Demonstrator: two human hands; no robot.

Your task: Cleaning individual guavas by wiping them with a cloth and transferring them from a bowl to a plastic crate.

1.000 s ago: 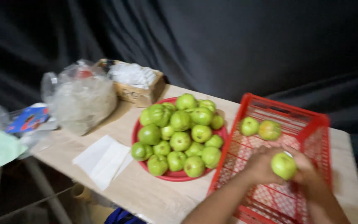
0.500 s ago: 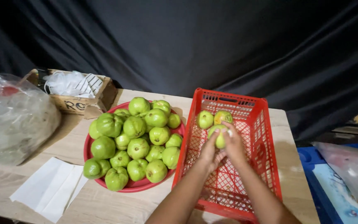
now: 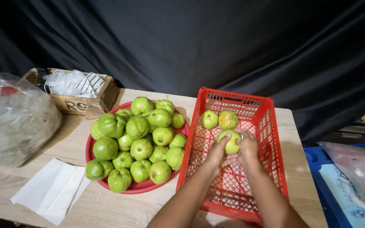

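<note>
Both hands inside red crate [image 3: 271, 126], right side of table [image 3: 106, 207]: left hand [image 3: 216, 154] and right hand [image 3: 246, 147] each in a closed grip on one green guava [image 3: 232, 142]. Two more guavas [image 3: 218, 119] at far end. Left: red plate [image 3: 138, 188] with roughly seventeen guavas. Near left: white napkins [image 3: 51, 190].

cardboard box [image 3: 79, 101], plastic bag [image 3: 15, 120], white napkins [image 3: 51, 190]

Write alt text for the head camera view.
Both hands, left hand and right hand, hold one green guava over a red plastic crate that has two more guavas at its far end. Left of it on the wooden table, a red tray is heaped with green guavas.
</note>
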